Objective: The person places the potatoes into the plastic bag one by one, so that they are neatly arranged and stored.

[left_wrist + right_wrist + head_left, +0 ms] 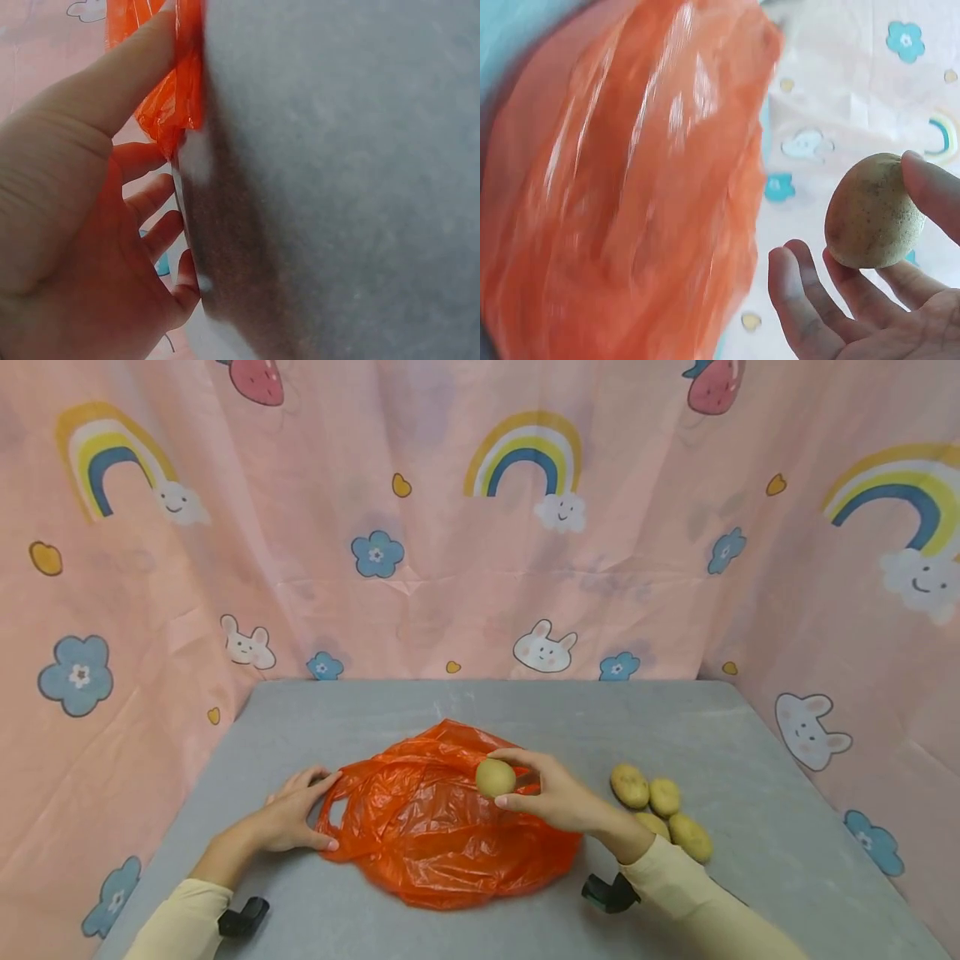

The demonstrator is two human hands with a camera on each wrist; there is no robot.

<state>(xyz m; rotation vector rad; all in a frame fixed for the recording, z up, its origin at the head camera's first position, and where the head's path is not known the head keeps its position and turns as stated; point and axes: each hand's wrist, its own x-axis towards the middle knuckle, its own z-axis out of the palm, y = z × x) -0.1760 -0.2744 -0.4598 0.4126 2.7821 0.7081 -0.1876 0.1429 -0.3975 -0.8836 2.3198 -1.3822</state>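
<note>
My right hand (551,789) pinches a potato (495,778) between thumb and fingers, over the orange plastic bag (450,835). In the right wrist view the potato (874,214) appears beside the bag's crinkled side (645,187). The bag lies spread on the table, its handle end toward my left hand (296,814). That hand rests at this end with thumb and forefinger spread, their tips touching the plastic. In the left wrist view the thumb tip is partly behind the orange plastic (187,82), and the other fingers reach down to the table surface.
Several more potatoes (630,786) lie grouped on the grey table (750,760), right of the bag beside my right forearm. A pink patterned curtain (450,593) hangs behind the table and along both sides. Dark wrist devices (243,917) sit at both sleeves.
</note>
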